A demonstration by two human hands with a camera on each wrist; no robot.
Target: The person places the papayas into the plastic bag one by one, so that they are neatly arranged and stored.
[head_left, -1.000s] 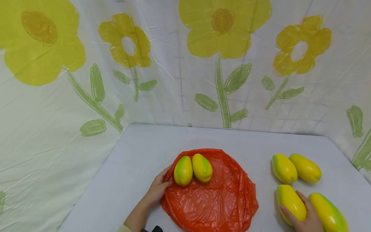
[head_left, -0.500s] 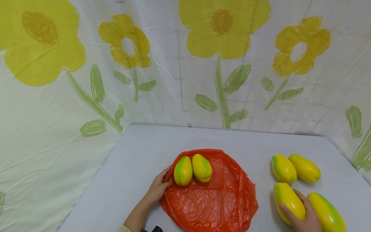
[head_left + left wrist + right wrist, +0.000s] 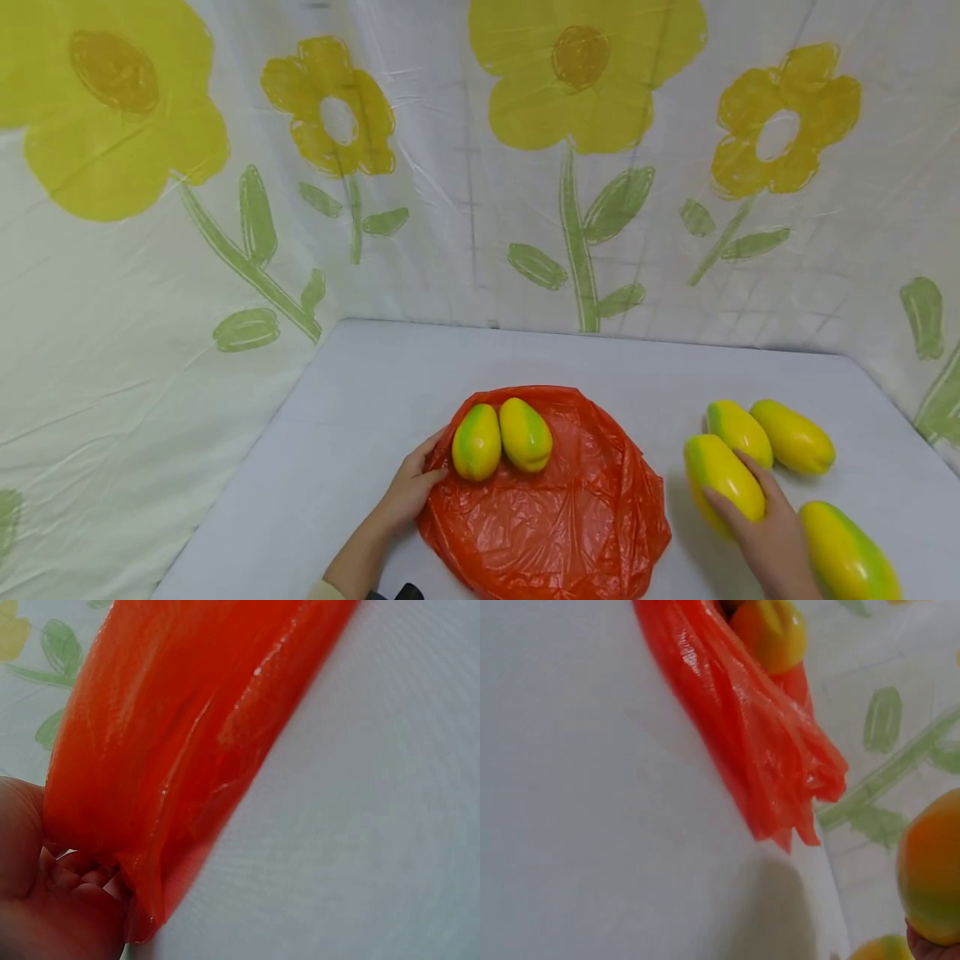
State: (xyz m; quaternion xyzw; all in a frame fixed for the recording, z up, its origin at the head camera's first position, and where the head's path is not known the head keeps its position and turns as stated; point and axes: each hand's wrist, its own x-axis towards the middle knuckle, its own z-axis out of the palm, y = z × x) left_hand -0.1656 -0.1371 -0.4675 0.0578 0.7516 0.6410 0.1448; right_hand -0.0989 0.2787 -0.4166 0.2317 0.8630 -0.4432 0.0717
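Note:
A red plastic bag (image 3: 555, 525) lies spread on the table, two yellow-green papayas (image 3: 476, 442) (image 3: 525, 435) side by side on its left part. My left hand (image 3: 405, 492) grips the bag's left edge; in the left wrist view the fingers of that hand (image 3: 60, 892) are curled at the red plastic (image 3: 165, 750). To the right of the bag, my right hand (image 3: 776, 533) holds a papaya (image 3: 723, 483) between thumb and fingers. The right wrist view shows this papaya (image 3: 934, 870) at the right edge, apart from the bag (image 3: 742, 727), with a shadow on the table below.
Behind the held papaya, two more papayas (image 3: 742, 432) (image 3: 792, 436) lie together on the white table (image 3: 390, 358). Another papaya (image 3: 849, 550) is at the front right, beside my right forearm. A curtain (image 3: 420, 275) with printed flowers stands behind and to the left of the table.
My right hand has moved up and left in the head view with the papaya in its grip, away from the front-right papaya. My left hand and the bag have stayed in place.

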